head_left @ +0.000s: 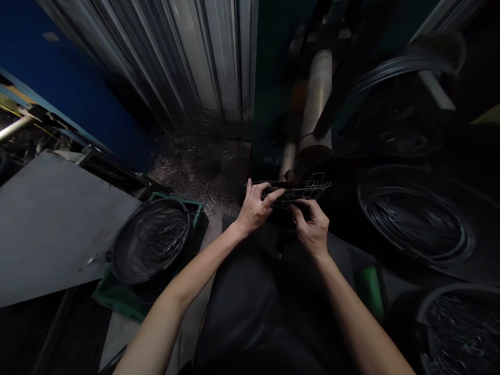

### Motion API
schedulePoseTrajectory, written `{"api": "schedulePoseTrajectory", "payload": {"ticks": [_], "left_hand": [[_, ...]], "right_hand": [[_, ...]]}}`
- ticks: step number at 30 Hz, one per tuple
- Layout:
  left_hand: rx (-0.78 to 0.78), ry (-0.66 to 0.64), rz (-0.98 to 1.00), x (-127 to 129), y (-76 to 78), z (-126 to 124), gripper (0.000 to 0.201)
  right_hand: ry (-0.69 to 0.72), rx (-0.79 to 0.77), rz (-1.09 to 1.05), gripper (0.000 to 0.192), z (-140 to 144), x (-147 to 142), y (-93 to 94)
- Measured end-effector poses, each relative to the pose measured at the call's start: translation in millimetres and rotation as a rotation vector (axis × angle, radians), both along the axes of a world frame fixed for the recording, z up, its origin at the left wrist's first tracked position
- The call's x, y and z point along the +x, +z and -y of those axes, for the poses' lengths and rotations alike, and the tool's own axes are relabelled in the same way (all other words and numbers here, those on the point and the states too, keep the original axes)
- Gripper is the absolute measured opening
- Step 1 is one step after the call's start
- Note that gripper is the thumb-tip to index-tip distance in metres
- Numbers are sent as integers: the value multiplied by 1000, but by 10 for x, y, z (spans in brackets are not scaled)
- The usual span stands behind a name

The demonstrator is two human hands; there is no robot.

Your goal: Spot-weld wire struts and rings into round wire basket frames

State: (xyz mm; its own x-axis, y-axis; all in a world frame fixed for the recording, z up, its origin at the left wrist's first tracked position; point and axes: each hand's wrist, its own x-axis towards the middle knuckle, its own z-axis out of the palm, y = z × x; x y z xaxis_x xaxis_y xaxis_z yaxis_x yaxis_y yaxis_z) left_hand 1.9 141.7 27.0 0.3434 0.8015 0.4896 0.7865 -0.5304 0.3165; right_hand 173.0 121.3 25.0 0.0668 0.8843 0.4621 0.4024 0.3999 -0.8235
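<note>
A wire basket [321, 190] of thin metal rods sits in front of me, under the lower end of the machine's round metal arm [316, 104]. My left hand [253, 208] grips its left side, with the thumb and fingers around the rods. At the near edge, right of centre, my right hand [313, 224] is closed in a pinch. Whatever lies between its thumb and forefinger is too small and dark to make out. Shadow hides much of the basket's middle.
On the left, a round black tub [152, 239] of wire pieces rests on a green crate [201, 208], beside a grey panel [58, 224]. Scrap wire [195, 151] litters the floor ahead. To the right are coiled wire [414, 219] and another tub [424, 307] of small metal pieces.
</note>
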Motion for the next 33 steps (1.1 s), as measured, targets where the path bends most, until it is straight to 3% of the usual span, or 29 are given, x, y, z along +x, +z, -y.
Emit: {"api": "schedulePoseTrajectory", "payload": {"ticks": [9, 17, 25, 33], "left_hand": [[-39, 0, -12, -9, -15, -76, 51], [78, -14, -18, -30, -53, -113, 53], [33, -18, -22, -19, -70, -170, 50], [147, 0, -13, -2, -121, -142, 48]], "right_hand": [[1, 18, 16, 17, -62, -15, -36], [-19, 109, 18, 12, -71, -37, 0], [-42, 105, 15, 14, -124, -46, -62], [-55, 108, 38, 15, -103, -40, -82]]}}
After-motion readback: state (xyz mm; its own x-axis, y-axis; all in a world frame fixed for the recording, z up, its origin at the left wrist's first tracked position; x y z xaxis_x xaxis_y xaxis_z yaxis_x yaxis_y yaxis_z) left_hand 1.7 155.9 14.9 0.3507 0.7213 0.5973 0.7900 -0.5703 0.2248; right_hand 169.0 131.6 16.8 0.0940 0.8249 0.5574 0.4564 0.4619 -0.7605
